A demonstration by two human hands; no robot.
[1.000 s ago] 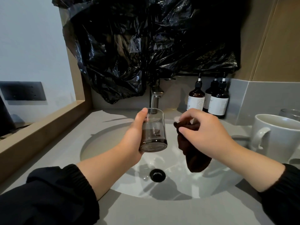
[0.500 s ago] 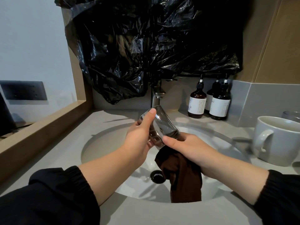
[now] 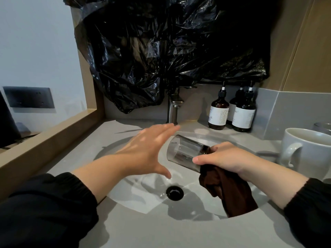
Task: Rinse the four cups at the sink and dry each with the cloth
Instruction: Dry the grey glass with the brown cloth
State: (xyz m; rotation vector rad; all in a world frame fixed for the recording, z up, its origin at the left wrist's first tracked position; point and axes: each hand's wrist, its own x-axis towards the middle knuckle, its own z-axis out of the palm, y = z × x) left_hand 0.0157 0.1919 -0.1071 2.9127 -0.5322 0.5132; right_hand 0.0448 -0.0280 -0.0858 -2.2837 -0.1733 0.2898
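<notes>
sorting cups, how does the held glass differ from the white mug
The glass is see-through and handleless; the white mug is opaque with a handle. The glass is tipped sideways, gripped by the right hand with the brown cloth; the white mug stands upright on the counter. Both are cups.

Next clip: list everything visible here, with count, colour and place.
basin: one, white, centre
drain: one, black, basin bottom
smoky glass: one, grey-tinted, on its side over the basin
cloth: one, brown, bunched at the smoky glass's base, hanging into the basin
mug: one, white, counter at right
second glass: one, greyish, behind the mug, mostly cut off
pump bottles: three, dark, pale labels, counter back right
faucet: one, metal, behind the basin
plastic sheet: one, black, above the faucet
wall panel: one, dark, left wall
left hand: one, fingers straight, beside the smoky glass's mouth
right hand: one, grips the smoky glass's base and the cloth
</notes>
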